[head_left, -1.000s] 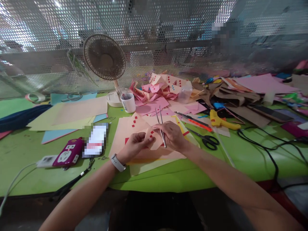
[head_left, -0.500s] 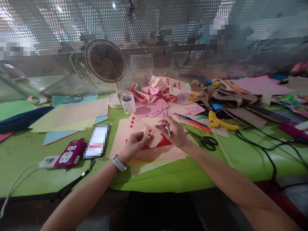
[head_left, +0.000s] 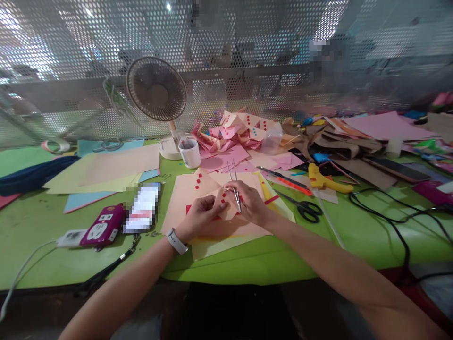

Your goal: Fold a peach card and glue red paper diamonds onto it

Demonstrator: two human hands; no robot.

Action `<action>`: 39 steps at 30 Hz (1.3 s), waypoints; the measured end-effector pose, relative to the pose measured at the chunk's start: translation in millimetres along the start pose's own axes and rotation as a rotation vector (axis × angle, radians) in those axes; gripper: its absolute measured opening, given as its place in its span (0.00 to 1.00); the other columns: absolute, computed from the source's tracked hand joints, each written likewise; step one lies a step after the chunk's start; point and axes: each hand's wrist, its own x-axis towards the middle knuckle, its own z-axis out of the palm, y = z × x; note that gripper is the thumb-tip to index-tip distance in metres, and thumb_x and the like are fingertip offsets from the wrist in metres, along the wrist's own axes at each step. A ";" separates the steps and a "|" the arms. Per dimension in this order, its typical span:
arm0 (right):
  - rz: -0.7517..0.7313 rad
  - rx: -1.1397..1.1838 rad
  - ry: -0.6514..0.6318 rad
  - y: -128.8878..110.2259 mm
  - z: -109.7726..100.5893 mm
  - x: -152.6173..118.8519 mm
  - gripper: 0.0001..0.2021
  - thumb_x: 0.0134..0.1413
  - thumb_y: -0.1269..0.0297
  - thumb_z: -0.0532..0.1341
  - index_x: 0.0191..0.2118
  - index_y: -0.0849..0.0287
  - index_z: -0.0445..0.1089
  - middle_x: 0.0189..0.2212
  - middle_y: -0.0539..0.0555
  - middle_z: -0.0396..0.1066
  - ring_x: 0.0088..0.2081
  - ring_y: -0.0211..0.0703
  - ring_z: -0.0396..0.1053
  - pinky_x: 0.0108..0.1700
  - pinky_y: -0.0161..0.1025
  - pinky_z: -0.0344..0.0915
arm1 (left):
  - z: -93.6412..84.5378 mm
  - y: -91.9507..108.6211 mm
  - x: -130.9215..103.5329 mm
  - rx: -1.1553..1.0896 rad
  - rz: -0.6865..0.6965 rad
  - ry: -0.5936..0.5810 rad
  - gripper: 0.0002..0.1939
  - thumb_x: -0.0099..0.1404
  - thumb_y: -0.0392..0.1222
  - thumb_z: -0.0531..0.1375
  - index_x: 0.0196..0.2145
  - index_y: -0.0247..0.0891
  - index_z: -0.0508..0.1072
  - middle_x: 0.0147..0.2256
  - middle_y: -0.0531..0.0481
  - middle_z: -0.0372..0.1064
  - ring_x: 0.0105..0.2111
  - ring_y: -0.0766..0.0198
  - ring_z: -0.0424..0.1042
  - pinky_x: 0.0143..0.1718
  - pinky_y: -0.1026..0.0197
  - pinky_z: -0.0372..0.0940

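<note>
In the head view, the peach paper piece, marked with red diamonds, is pinched by the left hand above the peach sheets. Metal tweezers are gripped in the right hand, prongs spread at the far end. Black scissors are positioned to the right.

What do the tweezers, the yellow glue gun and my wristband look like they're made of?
Tweezers: shiny metal, probably steel, from their silvery glint. Yellow glue gun: likely hard moulded plastic, from its even colour and rounded shape. Wristband: perhaps matte silicone, being smooth, pale and closely curved, though another soft plastic is possible.
</note>
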 end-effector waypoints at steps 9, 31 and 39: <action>0.250 0.060 0.342 6.2 -14.4 10.0 0.09 0.62 0.58 0.56 0.46 0.55 0.62 0.32 0.53 0.74 0.35 0.44 0.75 0.39 0.39 0.68 | -2.7 -1.6 -0.1 0.072 0.056 0.082 0.22 0.54 0.59 0.66 0.27 0.34 0.73 0.24 0.50 0.68 0.26 0.64 0.66 0.26 0.64 0.61; 0.228 0.284 -0.038 -11.2 -5.9 2.0 0.13 0.59 0.54 0.60 0.45 0.54 0.65 0.28 0.49 0.71 0.30 0.39 0.71 0.33 0.36 0.67 | -11.1 -15.6 7.1 -0.229 0.131 0.314 0.18 0.55 0.51 0.68 0.39 0.35 0.77 0.40 0.44 0.75 0.41 0.58 0.72 0.43 0.59 0.66; 0.251 0.297 0.084 4.4 -9.2 5.3 0.13 0.60 0.58 0.60 0.48 0.55 0.64 0.34 0.52 0.73 0.38 0.42 0.73 0.42 0.40 0.69 | -10.8 -5.4 4.7 -0.163 0.181 0.196 0.24 0.57 0.52 0.67 0.48 0.37 0.74 0.46 0.42 0.74 0.47 0.56 0.72 0.48 0.56 0.66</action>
